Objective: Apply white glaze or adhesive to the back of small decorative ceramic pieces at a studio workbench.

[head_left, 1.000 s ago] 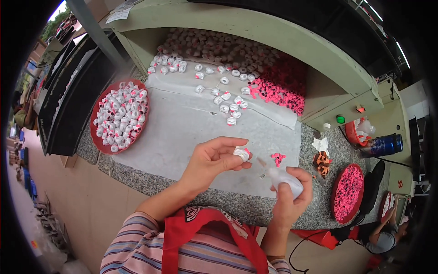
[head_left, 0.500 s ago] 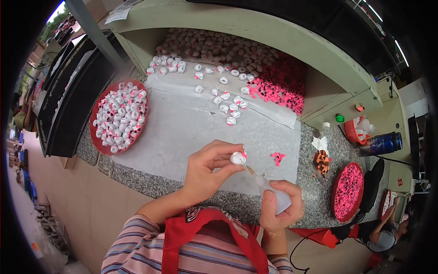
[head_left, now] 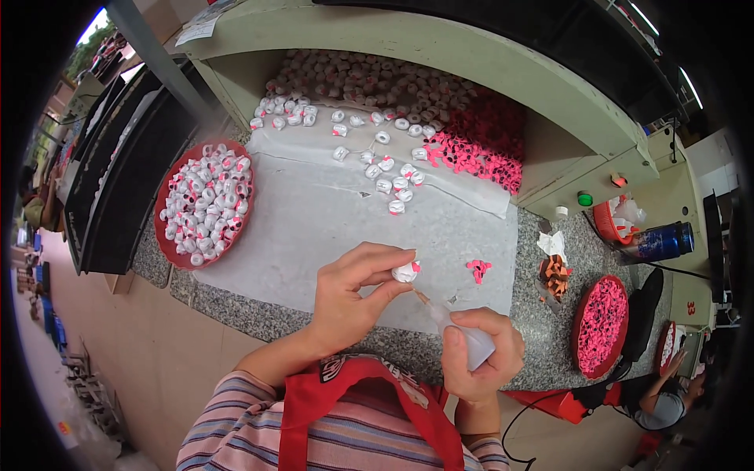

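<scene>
Between the thumb and fingers of my left hand [head_left: 351,292] is a small white rounded piece [head_left: 405,272] with a pink patch on its upper right. My right hand [head_left: 481,363] is wrapped round a translucent squeeze bottle [head_left: 477,345] with a thin brownish nozzle. That nozzle tip points up and left, just below the white piece; whether it touches cannot be seen. A small cluster of pink pieces [head_left: 478,271] lies on the white sheet [head_left: 306,220] to the right of my hands. Further back on the sheet, several similar white pieces [head_left: 396,206] lie loose.
A red bowl [head_left: 162,235] of white pieces stands at left, another red bowl [head_left: 580,365] of pink pieces at right. Pink pieces [head_left: 471,163] are heaped under the pale green shelf [head_left: 408,35]. Orange-brown scraps [head_left: 555,277] and a blue can [head_left: 664,242] sit at right. Another person [head_left: 667,404] works far right.
Both hands have shifted slightly left, with the white piece and the bottle still held. The nozzle tip has moved left, now beneath the piece rather than at its lower right.
</scene>
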Tool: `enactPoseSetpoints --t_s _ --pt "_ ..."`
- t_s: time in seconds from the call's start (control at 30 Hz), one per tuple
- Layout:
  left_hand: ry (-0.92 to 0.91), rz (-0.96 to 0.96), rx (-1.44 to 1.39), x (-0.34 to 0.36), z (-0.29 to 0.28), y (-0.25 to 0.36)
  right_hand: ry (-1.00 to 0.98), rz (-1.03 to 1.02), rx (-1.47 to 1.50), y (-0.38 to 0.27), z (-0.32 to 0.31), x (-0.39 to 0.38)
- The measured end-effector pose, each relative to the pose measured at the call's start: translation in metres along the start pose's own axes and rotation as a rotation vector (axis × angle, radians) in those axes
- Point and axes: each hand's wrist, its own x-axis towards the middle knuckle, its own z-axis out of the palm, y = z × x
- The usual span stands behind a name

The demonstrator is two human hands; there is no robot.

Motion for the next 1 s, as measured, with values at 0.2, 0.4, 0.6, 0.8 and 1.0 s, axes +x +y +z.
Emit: enactPoseSetpoints --t_s 0.2,0.4,0.6,0.8,1.0 --pt "-0.028 -0.252 -0.301 0.001 0.0 0.004 0.075 -0.001 0.023 0.005 0.0 -0.005" --pt "-0.06 -0.342 -0.354 0.003 -0.002 0.006 0.064 -0.016 0.028 0.005 -0.001 -0.004" --pt "-0.033 -0.351 -0.367 0.003 -0.002 0.006 0.102 0.0 0.02 0.006 -0.003 -0.005" --pt "-0.035 -0.352 -0.339 0.004 -0.001 0.007 0.07 0.005 0.009 0.002 -0.006 -0.004" --pt "-0.086 -0.333 -0.387 0.007 0.002 0.0 0.134 0.052 -0.068 0.009 -0.007 0.002"
